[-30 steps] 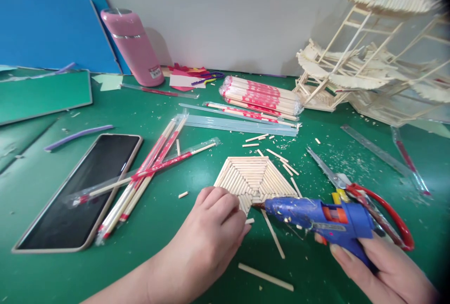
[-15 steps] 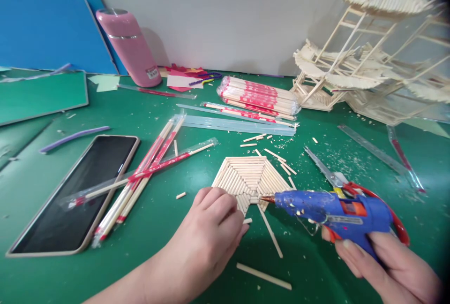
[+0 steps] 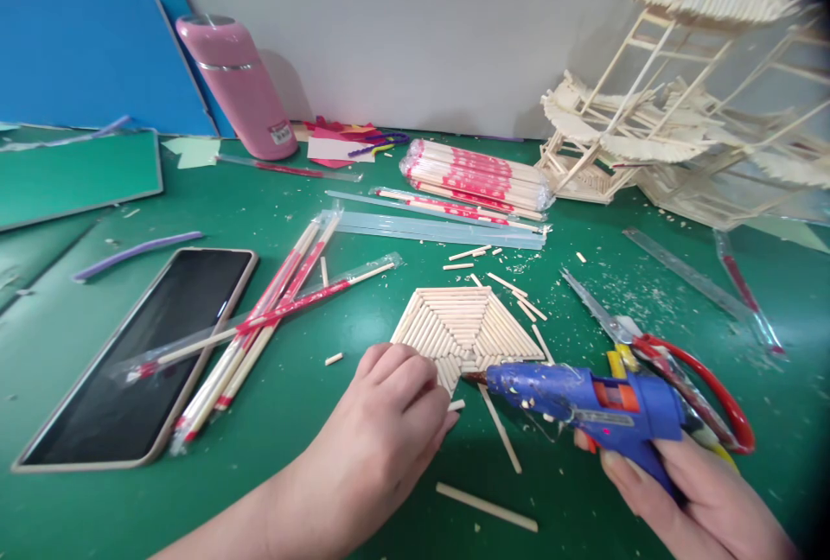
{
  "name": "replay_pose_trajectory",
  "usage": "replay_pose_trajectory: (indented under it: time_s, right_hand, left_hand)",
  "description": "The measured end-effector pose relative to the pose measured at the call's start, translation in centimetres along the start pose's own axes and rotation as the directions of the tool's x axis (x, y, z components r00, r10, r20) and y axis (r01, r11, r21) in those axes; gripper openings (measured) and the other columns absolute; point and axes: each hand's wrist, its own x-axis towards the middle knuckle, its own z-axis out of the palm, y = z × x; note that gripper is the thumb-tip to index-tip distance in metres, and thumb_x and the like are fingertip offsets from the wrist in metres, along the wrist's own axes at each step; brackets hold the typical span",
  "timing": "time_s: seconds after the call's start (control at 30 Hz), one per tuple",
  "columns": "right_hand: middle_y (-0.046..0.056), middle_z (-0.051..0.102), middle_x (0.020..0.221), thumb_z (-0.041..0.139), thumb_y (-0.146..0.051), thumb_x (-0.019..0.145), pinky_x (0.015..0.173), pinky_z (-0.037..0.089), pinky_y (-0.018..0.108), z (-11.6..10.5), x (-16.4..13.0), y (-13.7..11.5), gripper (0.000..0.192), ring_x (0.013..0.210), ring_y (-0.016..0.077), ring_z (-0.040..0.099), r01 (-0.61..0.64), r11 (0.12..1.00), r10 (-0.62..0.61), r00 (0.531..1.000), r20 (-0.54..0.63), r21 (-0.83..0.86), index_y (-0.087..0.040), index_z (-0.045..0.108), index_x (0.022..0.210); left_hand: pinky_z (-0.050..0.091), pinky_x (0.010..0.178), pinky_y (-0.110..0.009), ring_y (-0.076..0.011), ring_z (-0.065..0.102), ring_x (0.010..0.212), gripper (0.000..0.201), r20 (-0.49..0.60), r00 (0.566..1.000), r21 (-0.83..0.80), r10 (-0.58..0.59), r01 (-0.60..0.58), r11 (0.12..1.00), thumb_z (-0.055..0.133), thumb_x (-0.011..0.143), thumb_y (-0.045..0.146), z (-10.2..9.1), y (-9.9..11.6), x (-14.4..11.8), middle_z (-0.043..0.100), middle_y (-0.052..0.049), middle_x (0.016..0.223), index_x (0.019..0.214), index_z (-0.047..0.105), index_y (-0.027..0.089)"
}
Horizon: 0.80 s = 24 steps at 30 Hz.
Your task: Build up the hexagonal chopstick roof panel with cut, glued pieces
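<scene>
While gripped: glue gun [image 3: 584,400] at stick panel [image 3: 463,331]

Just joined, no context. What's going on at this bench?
A person is gluing a flat panel of wooden sticks on a green table. The left hand presses on the panel's near edge. The right hand holds a blue glue gun with its nozzle at that same edge. Scissors, loose sticks, wrapped chopsticks and a phone lie around.

Left hand [image 3: 382,439], right hand [image 3: 700,499]: bare, no sleeves, no rings; short nails.
</scene>
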Motion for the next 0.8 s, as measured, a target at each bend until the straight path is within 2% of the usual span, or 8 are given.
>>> replay_pose_trajectory:
  time_s: [0.13, 0.4, 0.6, 0.67, 0.8]
  right_hand:
    - [-0.005, 0.068, 0.067, 0.056, -0.03, 0.079, 0.042, 0.049, 0.009, 0.0, 0.0, 0.9, 0.018, 0.045, 0.0095, 0.062, 0.095, 0.995, -0.095, 0.993, 0.07, 0.015, -0.029, 0.059, 0.097]
    - [-0.003, 0.07, 0.07, 0.057, -0.033, 0.079, 0.045, 0.051, 0.011, 0.2, 0.0, 0.9, 0.014, 0.05, 0.0127, 0.065, 0.06, 0.998, -0.059, 0.998, 0.019, -0.02, -0.027, 0.06, 0.091]
    - [-0.003, 0.069, 0.069, 0.057, -0.029, 0.079, 0.045, 0.05, 0.009, 0.1, 0.2, 1.1, 0.014, 0.049, 0.0108, 0.064, 0.118, 0.993, -0.118, 0.99, 0.072, 0.007, -0.026, 0.059, 0.093]
    - [-0.004, 0.069, 0.069, 0.057, -0.03, 0.079, 0.044, 0.05, 0.009, 0.1, 0.1, 0.8, 0.015, 0.048, 0.0106, 0.063, 0.089, 0.996, -0.089, 0.995, 0.047, 0.013, -0.027, 0.06, 0.093]
    - [-0.003, 0.067, 0.068, 0.058, -0.038, 0.077, 0.044, 0.05, 0.013, 0.3, -0.3, -0.3, 0.015, 0.05, 0.0118, 0.061, -0.073, 0.997, 0.072, 0.997, -0.042, -0.007, -0.027, 0.063, 0.086]
  left_hand:
    - [0.037, 0.069, -0.034, -0.0177, 0.044, 0.076, 0.017, -0.004, 1.0, 0.006, -0.001, 0.001, 1.0, 0.041, 0.087, 0.013, 0.0, 0.0, 0.0, 0.053, -0.005, 0.079, 0.088, 0.058, 0.017]
    - [0.038, 0.069, -0.033, -0.0172, 0.045, 0.076, 0.017, -0.01, 1.0, 0.022, 0.0, 0.0, 1.0, 0.041, 0.087, 0.014, -0.1, 0.0, 0.0, 0.054, -0.005, 0.079, 0.089, 0.058, 0.018]
    - [0.038, 0.069, -0.034, -0.0174, 0.044, 0.076, 0.017, -0.01, 1.0, 0.007, -0.001, 0.001, 1.0, 0.041, 0.087, 0.014, 0.0, 0.0, 0.0, 0.053, -0.005, 0.079, 0.088, 0.058, 0.018]
    - [0.037, 0.069, -0.034, -0.0175, 0.044, 0.076, 0.017, -0.009, 1.0, 0.003, 0.0, 0.0, 1.0, 0.041, 0.087, 0.013, 0.0, 0.0, 0.0, 0.053, -0.005, 0.079, 0.088, 0.057, 0.017]
    - [0.037, 0.069, -0.035, -0.0176, 0.044, 0.076, 0.017, -0.008, 1.0, 0.0, -0.001, 0.001, 1.0, 0.041, 0.087, 0.013, 0.0, 0.0, 0.0, 0.053, -0.005, 0.079, 0.089, 0.057, 0.017]
